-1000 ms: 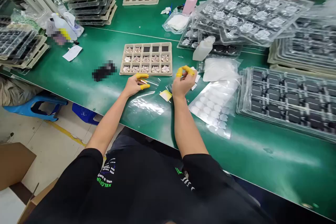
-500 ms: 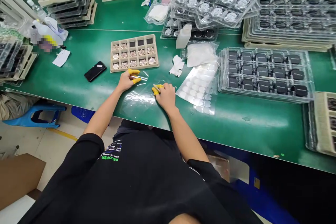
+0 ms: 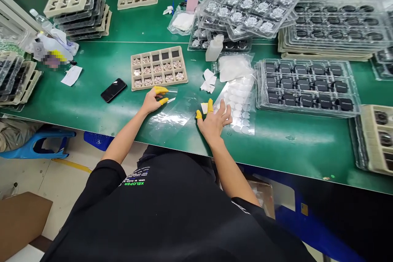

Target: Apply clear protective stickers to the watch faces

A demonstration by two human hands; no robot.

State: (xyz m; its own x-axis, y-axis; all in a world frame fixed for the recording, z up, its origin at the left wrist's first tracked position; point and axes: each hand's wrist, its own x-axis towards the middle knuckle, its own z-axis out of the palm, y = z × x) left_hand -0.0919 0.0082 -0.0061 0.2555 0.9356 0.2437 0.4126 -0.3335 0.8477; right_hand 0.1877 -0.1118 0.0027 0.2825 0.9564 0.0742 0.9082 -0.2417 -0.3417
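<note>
The left hand [image 3: 152, 101] pinches a clear film strip [image 3: 172, 91] between thumb and forefinger in yellow finger cots [image 3: 161, 90], just below a pulp tray [image 3: 159, 48] of rose-gold discs [image 3: 158, 80]. The right hand [image 3: 213, 125] lies fingers spread beside white round stickers [image 3: 236, 108]. The black shirt [image 3: 153, 213] reads "XELOPER" in green.

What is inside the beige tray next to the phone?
Round metal pieces sit in most cells of the beige tray. Three cells in the far row look dark, with no piece. The cell floors beneath the pieces are covered, so they cannot be seen.
</note>
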